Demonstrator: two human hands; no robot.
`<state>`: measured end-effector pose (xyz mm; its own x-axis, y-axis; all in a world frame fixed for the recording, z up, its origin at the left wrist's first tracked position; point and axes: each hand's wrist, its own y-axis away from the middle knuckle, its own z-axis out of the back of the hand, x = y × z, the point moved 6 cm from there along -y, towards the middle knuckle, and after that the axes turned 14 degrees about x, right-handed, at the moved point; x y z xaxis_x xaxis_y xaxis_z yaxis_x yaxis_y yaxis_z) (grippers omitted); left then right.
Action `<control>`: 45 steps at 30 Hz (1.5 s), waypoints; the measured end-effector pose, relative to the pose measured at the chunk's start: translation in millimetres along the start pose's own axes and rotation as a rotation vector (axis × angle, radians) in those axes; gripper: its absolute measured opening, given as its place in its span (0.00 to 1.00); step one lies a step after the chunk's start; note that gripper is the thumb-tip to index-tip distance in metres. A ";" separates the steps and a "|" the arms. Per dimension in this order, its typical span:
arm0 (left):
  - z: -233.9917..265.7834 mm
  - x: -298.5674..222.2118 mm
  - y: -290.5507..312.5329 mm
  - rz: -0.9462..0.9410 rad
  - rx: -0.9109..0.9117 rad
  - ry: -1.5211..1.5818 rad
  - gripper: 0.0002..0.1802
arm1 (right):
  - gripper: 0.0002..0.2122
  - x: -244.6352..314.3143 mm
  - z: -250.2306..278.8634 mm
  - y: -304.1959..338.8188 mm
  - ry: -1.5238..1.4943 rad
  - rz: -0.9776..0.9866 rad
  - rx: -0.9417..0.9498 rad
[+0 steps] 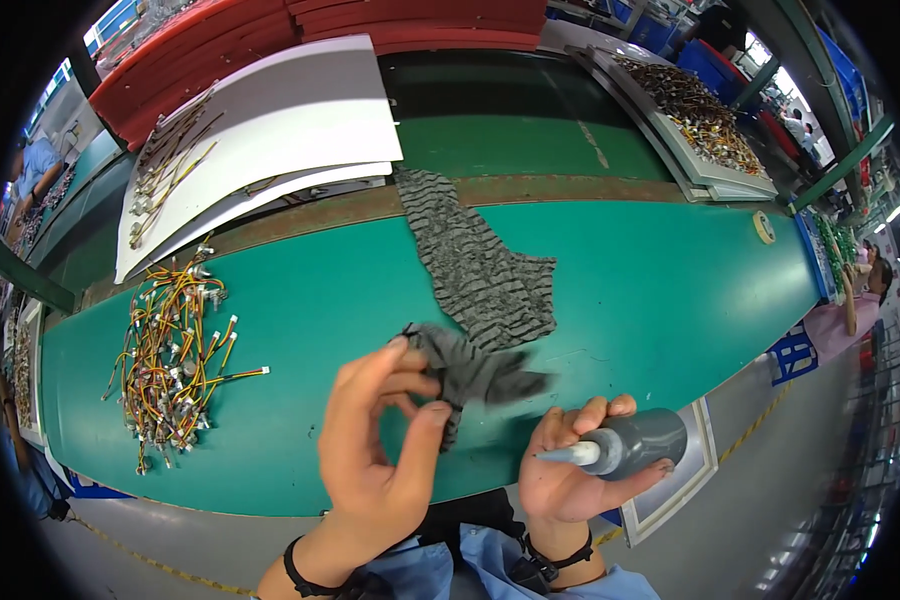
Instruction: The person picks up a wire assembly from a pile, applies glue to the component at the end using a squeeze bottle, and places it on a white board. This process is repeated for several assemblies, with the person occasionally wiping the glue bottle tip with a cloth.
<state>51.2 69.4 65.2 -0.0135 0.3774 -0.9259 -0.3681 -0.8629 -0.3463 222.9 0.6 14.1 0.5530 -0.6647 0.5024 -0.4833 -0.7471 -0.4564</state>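
Note:
My left hand [375,440] has its fingers curled at a small grey, black-striped cloth [470,372], gripping its edge; the cloth's free end is smeared by motion. In my right hand [570,470] lies a dark squeeze bottle [650,443] on its side, fingers and thumb around it, its pale pointed nozzle [575,453] aimed left. Just beyond the small cloth, a larger piece of matching striped fabric [475,265] lies flat, reaching over the table's far ledge. Everything is above or on the green table [650,290].
A pile of red, yellow and black wires with connectors [175,365] lies at the left. Behind it, white boards [290,120] carry more wires. At the far right, a tray [695,120] holds a heap of small parts. A tape roll [763,227] sits near the right end.

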 end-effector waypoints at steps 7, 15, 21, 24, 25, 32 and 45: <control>9.8 -2.4 5.2 -0.132 0.043 -0.376 0.17 | 0.32 -2.6 -12.4 -3.5 -0.017 -0.002 0.155; 23.8 -12.3 16.3 -0.189 0.121 -0.284 0.16 | 0.32 -19.4 -21.1 6.5 -0.204 -0.129 0.087; 19.9 -17.3 6.2 -0.134 0.038 -0.540 0.13 | 0.32 -28.4 -25.0 12.5 -0.261 -0.197 0.035; 19.1 -8.1 0.9 -0.068 0.050 -0.705 0.13 | 0.32 -29.8 -18.0 12.7 -0.176 -0.192 -0.004; 14.9 -3.1 -0.2 -0.059 0.127 -0.748 0.13 | 0.32 -29.2 -18.2 12.4 -0.174 -0.194 -0.002; 19.1 17.0 5.8 -0.037 0.199 -0.616 0.10 | 0.29 -18.6 -25.0 3.5 0.324 -0.159 -0.033; 9.9 25.5 26.5 0.296 0.061 0.781 0.08 | 0.31 -21.2 -31.9 4.8 0.312 -0.170 -0.019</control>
<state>31.9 59.4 33.8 0.5228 -0.2225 -0.8229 -0.5002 -0.8617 -0.0848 187.2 10.8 24.6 0.3939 -0.4991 0.7718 -0.4163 -0.8455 -0.3343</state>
